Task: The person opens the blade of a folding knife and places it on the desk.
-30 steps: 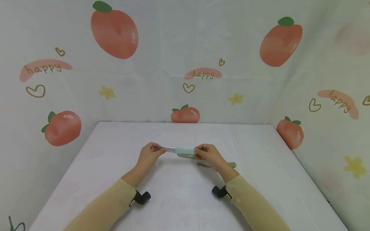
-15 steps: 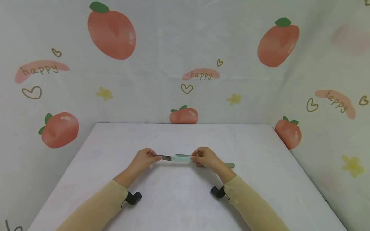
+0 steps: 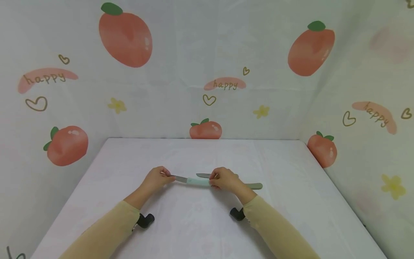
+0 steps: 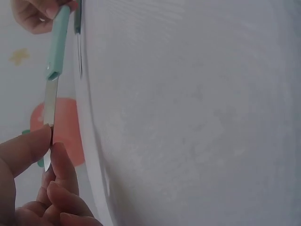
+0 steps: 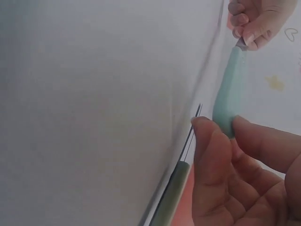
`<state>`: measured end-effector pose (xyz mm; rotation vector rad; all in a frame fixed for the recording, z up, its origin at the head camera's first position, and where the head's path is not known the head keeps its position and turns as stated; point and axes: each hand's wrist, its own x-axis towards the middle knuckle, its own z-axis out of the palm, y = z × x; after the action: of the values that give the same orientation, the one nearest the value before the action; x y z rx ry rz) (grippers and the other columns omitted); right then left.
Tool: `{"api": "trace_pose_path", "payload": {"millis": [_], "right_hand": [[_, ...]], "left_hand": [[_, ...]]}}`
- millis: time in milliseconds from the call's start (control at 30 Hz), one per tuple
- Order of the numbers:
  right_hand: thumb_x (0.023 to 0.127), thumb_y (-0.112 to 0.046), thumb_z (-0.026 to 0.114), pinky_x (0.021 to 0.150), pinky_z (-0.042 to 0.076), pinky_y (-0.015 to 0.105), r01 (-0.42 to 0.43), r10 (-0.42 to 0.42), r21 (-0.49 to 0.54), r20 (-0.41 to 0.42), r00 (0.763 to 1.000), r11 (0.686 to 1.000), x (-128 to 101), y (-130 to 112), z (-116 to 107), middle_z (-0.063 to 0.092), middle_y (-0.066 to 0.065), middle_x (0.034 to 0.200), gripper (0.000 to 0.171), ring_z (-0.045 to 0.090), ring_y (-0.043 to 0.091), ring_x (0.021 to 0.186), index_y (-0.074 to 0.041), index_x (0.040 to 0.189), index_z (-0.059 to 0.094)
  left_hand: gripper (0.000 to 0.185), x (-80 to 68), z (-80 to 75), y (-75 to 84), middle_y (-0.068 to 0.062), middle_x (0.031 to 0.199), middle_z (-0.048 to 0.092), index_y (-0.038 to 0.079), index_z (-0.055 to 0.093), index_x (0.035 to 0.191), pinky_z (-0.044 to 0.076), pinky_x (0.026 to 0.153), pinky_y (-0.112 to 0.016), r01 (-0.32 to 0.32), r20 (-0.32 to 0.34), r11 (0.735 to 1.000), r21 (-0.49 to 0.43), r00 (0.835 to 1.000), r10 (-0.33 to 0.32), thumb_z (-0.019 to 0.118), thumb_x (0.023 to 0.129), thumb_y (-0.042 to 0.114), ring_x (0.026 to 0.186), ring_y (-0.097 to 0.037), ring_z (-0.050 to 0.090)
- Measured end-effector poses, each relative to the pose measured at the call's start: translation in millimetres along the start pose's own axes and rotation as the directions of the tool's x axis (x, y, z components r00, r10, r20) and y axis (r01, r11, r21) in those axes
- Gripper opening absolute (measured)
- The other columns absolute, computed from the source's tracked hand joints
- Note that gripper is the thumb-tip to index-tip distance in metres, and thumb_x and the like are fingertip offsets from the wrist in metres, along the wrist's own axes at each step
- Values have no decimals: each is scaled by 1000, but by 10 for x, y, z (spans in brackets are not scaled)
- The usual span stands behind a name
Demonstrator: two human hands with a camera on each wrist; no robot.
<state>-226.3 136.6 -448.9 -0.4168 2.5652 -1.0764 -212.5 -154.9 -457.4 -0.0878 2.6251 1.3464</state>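
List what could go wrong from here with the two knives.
The left hand pinches the bare blade tip of the mint-handled knife, so a slip may cut the fingers. The right hand holds only the handle end with its fingertips, a light grip. A second knife lies on the table beneath that hand and may get knocked.

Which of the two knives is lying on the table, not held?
The olive-handled knife, behind the right hand. The mint-handled knife is held by both hands.

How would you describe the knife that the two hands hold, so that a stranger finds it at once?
On the white table, look between the left hand and right hand. The mint-handled knife is pinched at both ends. The second knife behind it has a duller olive-green handle and lies flat.
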Motion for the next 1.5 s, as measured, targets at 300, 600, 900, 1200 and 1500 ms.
{"api": "trace_pose_path", "payload": {"millis": [300,600,900,1200,1500], "right_hand": [[94,-11,71,56,42,24,-26,27,-66,25,999,997,16,-86,30,66,3,67,10,53,11,57,-8,87,65],[93,-11,72,56,42,25,-36,41,-143,31,999,989,40,-170,51,65,1,66,11,54,12,56,-9,84,66],[91,-12,74,57,43,25,-51,55,-212,11,998,976,64,-215,78,64,-1,66,9,54,12,59,-11,84,69],[88,-10,75,57,43,25,-45,35,-250,-46,998,967,83,-175,85,62,-4,67,10,53,13,61,-12,81,69],[90,-13,75,63,46,30,-6,-16,-224,-92,996,974,-40,-139,-71,63,-2,75,6,55,14,66,-12,86,70]], "left_hand": [[32,-29,-47,-14,-5,79,60,5,59,89,41,61,-30,17,24,991,136,999,-21,80,86,29,71,-19,50],[31,-47,-81,-40,-4,77,56,6,60,84,40,61,-30,12,60,977,212,998,-25,79,86,30,72,-20,49],[29,-48,-91,-21,-4,79,56,6,59,84,41,63,-31,15,69,963,268,997,-34,78,87,28,75,-21,50],[29,-106,-108,49,-5,81,57,5,59,86,43,64,-33,6,75,949,314,997,-31,77,88,29,76,-22,52],[31,-106,-109,28,-7,86,59,5,60,92,45,67,-36,25,71,949,314,996,-50,77,88,31,79,-23,54]]}}
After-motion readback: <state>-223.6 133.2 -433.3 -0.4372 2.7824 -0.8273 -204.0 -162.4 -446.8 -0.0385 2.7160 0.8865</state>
